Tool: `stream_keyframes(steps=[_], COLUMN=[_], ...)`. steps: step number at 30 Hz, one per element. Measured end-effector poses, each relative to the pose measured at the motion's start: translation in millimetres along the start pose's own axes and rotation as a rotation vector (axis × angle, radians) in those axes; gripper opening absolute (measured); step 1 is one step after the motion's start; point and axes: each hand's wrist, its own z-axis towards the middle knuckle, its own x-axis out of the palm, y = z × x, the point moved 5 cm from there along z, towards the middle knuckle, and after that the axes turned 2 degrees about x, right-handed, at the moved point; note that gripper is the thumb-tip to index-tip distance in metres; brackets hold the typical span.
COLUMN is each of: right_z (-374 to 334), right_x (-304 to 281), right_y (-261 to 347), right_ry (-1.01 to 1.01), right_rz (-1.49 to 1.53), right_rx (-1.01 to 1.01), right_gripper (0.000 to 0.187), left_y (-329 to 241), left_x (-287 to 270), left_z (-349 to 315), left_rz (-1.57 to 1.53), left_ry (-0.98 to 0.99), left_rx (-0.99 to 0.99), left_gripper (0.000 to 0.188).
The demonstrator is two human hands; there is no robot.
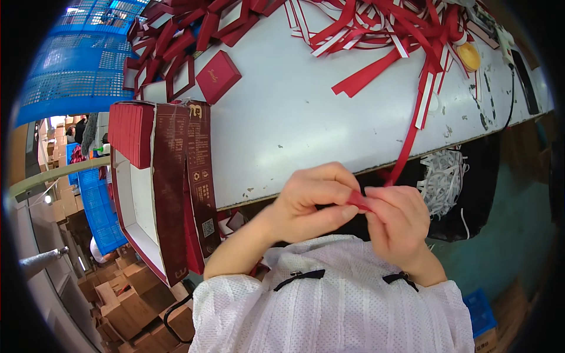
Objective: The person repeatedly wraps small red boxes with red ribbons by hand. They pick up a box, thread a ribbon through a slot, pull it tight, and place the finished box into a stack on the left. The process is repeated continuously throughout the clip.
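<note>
Close to my body, just off the table's front edge, my left hand and my right hand meet with pinched fingers. Between them is a red ribbon, gripped by both hands. A length of red ribbon runs from the far pile down over the table edge to my right hand. The fingers partly hide the held piece, so its exact fold cannot be made out.
A tangled ribbon pile covers the far right of the white table. Small red boxes are heaped at the far left, beside a large dark red carton. Paper strips fill a black bag at right. A yellow roll lies far right.
</note>
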Motion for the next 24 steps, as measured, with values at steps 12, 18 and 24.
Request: stream_keyframes(steps=[12, 18, 24], right_z=[-15, -27, -29], right_x=[-23, 14, 25], right_y=[-1, -21, -42], right_ry=[0.433, 0.3, -0.05], right_rz=[1.273, 0.844, 0.569], right_rx=[0.513, 0.713, 0.545], right_gripper=[0.003, 0.004, 0.035], left_y=[104, 75, 40], left_x=[-235, -125, -26], left_z=[20, 12, -14], left_rz=[1.285, 1.13, 0.851], left_ry=[-0.451, -0.067, -0.363], left_rx=[-0.829, -0.473, -0.189], left_gripper=[0.112, 0.105, 0.1])
